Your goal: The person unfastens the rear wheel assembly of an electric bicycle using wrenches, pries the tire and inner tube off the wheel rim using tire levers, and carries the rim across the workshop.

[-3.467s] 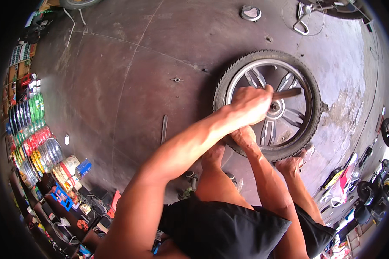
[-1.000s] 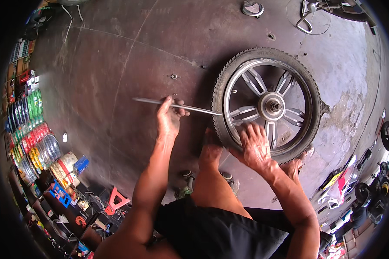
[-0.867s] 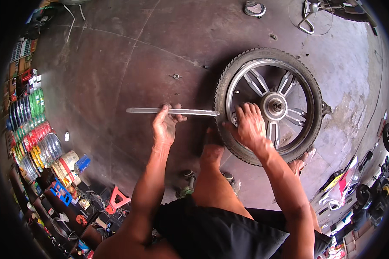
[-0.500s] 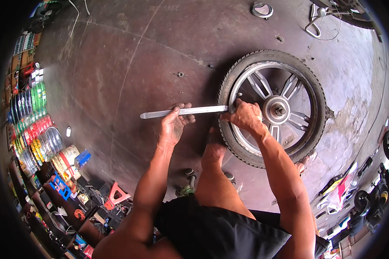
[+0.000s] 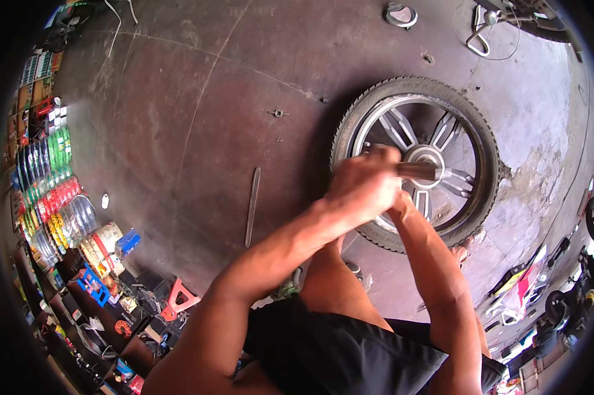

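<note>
A spoked grey wheel with a black tyre lies flat on the floor in front of me. My left hand reaches across it, closed around a metal tyre lever. The lever is smeared by motion and points right over the hub. Under the left hand, at the rim's left side, is my right hand; its fingers are mostly hidden. Left of the wheel, a second long metal bar, shaped like a tyre lever, rests on the floor.
Small metal parts lie on the floor beyond the bar. A red jack stand and shelves with coloured goods line the left. A round grey object is at the far side. Vehicle parts crowd the right.
My left hand has swung the lever from left of the wheel over the rim toward the hub. The bar on the floor has come into view where my left arm was.
</note>
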Motion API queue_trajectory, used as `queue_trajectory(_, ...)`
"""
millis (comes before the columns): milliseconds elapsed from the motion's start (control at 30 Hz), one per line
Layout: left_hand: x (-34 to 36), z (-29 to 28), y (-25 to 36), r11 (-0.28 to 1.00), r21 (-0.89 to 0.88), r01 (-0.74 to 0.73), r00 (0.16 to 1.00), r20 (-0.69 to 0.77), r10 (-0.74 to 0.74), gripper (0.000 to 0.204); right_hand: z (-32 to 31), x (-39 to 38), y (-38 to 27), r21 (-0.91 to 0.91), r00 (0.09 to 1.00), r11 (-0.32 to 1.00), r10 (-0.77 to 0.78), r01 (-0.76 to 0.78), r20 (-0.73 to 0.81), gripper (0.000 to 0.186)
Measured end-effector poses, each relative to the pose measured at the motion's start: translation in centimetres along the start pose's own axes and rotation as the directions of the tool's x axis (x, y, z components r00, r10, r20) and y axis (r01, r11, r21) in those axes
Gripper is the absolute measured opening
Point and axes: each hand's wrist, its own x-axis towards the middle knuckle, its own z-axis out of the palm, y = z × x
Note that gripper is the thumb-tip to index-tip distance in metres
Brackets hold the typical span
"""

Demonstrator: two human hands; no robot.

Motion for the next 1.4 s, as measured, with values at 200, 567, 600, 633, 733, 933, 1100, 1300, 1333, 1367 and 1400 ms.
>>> queue_trajectory(200, 7.5, 3.9, -5.9, 0.983, -0.137, 0.124, 0.986, 0.132, -0.106, 0.022, -4.0, 2.6, 0.0, -0.144, 0.546, 0.587, -0.597, 0.797, 0.587, 0.060)
queue_trajectory(567, -4.3, -4.1, -15.0, 0.192, -0.938, 0.290, 0.704, 0.074, -0.706, 0.023, -4.3, 7.5, -4.5, -0.154, 0.714, 0.965, -0.046, 0.214, 0.699, 0.044)
queue_trajectory(600, -5.6, -3.8, -14.8, 0.229, -0.864, 0.449, 0.648, 0.139, -0.749, 0.026, -3.9, 7.4, -4.0, -0.152, 0.713, 0.964, -0.050, 0.217, 0.699, 0.044)
queue_trajectory(633, -6.3, -2.7, -14.4, 0.252, -0.784, 0.568, 0.599, 0.184, -0.780, 0.027, -3.7, 7.7, -3.2, -0.081, 0.800, 0.966, -0.156, 0.247, 0.580, 0.044)
queue_trajectory(733, -8.1, 0.3, -14.5, 0.492, -0.280, 0.824, 0.560, 0.275, -0.782, 0.032, -2.8, 7.5, -1.8, 0.008, 0.831, 0.947, -0.286, 0.322, 0.476, 0.043)
queue_trajectory(933, -5.2, 2.1, -9.3, 0.463, -0.782, 0.418, 0.734, -0.010, -0.679, 0.051, -5.8, 6.3, -2.2, 0.025, 0.818, 0.952, -0.276, 0.305, 0.505, 0.030)
queue_trajectory(1100, 0.2, 1.4, -7.9, 0.226, -0.911, 0.345, 0.870, 0.220, -0.441, 0.051, -6.7, 5.4, 1.1, 0.144, 0.758, 0.882, -0.460, 0.448, 0.463, 0.018)
queue_trajectory(1300, 0.5, 2.5, -4.0, 0.361, -0.820, 0.444, 0.850, 0.258, -0.459, 0.065, -6.5, 6.1, 3.9, 0.041, 0.738, 0.782, -0.603, 0.622, 0.303, 0.009)
queue_trajectory(1333, 0.5, 1.4, -2.8, 0.427, -0.777, 0.463, 0.845, 0.242, -0.477, 0.058, -6.8, 6.5, 4.1, 0.057, 0.722, 0.767, -0.624, 0.639, 0.299, 0.009)
queue_trajectory(1367, -0.3, 1.9, -2.5, 0.462, -0.773, 0.435, 0.853, 0.189, -0.487, 0.054, -7.4, 5.7, 4.4, 0.068, 0.701, 0.757, -0.632, 0.650, 0.331, 0.009)
queue_trajectory(1400, -0.7, 2.3, -2.4, 0.497, -0.772, 0.395, 0.863, 0.126, -0.489, 0.050, -7.6, 5.6, 4.6, 0.135, 0.693, 0.755, -0.646, 0.642, 0.321, 0.011)
